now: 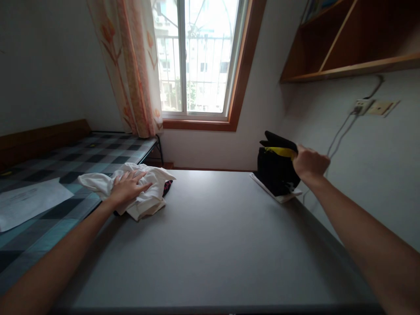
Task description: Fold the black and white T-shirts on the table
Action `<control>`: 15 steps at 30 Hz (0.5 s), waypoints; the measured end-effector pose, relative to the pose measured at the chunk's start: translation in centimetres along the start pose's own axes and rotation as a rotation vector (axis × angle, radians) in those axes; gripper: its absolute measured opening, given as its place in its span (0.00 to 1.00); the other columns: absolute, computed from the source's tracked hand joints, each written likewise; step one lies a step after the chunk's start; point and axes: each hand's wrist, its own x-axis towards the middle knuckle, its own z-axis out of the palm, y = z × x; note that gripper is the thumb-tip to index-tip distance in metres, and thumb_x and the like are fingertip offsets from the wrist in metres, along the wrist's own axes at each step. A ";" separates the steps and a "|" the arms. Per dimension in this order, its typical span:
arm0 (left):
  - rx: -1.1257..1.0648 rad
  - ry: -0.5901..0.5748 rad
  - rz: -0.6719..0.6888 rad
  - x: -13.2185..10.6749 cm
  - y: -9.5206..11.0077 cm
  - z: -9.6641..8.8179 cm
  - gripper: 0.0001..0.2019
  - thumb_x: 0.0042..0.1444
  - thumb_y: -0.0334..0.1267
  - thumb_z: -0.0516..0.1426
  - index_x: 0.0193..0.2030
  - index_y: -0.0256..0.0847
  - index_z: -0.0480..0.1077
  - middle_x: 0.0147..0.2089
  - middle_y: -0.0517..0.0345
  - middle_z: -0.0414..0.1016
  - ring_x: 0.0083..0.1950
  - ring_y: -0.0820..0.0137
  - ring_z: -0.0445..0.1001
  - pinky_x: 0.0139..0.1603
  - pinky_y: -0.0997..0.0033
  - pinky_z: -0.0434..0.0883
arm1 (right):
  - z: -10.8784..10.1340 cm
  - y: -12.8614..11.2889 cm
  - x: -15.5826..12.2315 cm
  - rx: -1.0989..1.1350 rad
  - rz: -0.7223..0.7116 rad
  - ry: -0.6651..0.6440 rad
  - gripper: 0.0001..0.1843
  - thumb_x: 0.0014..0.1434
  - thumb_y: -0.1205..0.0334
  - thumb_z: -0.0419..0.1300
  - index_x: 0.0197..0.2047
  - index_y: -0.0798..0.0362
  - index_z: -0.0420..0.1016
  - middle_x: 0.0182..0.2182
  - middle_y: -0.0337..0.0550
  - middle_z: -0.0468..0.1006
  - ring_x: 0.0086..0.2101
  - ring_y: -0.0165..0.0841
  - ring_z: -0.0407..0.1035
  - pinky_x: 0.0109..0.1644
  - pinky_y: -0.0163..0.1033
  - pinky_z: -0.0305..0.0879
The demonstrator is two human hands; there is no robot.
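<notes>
Right grip (310, 164) closed on black garment (277, 173), white cloth (282, 198) below: hold layers together. Left grip (128, 189) spread, white bundle (149, 203) under palm.

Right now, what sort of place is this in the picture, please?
Most likely a bedroom, possibly a dormitory room. A bed with a checked cover stands at the left, a flowered curtain hangs beside the window, and an open wooden shelf unit is mounted at the upper right.
</notes>
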 end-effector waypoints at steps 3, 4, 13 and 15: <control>0.001 0.009 0.005 -0.1 0.0 0.0 0.37 0.55 0.66 0.45 0.68 0.52 0.56 0.70 0.50 0.55 0.68 0.48 0.54 0.63 0.41 0.50 | 1.0 0.9 -1.3 -0.074 -0.149 0.058 0.32 0.67 0.61 0.29 0.65 0.53 0.61 0.48 0.67 0.74 0.47 0.54 0.70 0.52 0.59 0.56; 0.002 0.014 0.006 -0.1 0.1 0.0 0.37 0.55 0.66 0.45 0.68 0.52 0.56 0.70 0.50 0.55 0.68 0.48 0.54 0.64 0.41 0.50 | 1.7 1.0 -1.8 -0.110 -0.186 0.012 0.30 0.67 0.63 0.31 0.64 0.54 0.63 0.47 0.67 0.75 0.46 0.53 0.70 0.51 0.58 0.56; 0.007 0.001 -0.015 -0.2 0.2 -0.1 0.36 0.56 0.65 0.45 0.67 0.52 0.57 0.70 0.51 0.55 0.68 0.48 0.52 0.64 0.43 0.48 | 6.3 -0.2 -3.2 -0.188 -0.291 -0.543 0.26 0.60 0.44 0.53 0.57 0.44 0.73 0.52 0.53 0.75 0.48 0.50 0.71 0.48 0.51 0.65; 0.010 0.007 -0.011 -0.3 0.3 -0.2 0.36 0.56 0.65 0.45 0.67 0.51 0.57 0.70 0.50 0.54 0.68 0.48 0.53 0.64 0.44 0.49 | 6.0 -0.2 -2.5 -0.138 -0.235 -0.580 0.29 0.59 0.39 0.51 0.55 0.45 0.75 0.52 0.54 0.76 0.49 0.50 0.71 0.48 0.51 0.65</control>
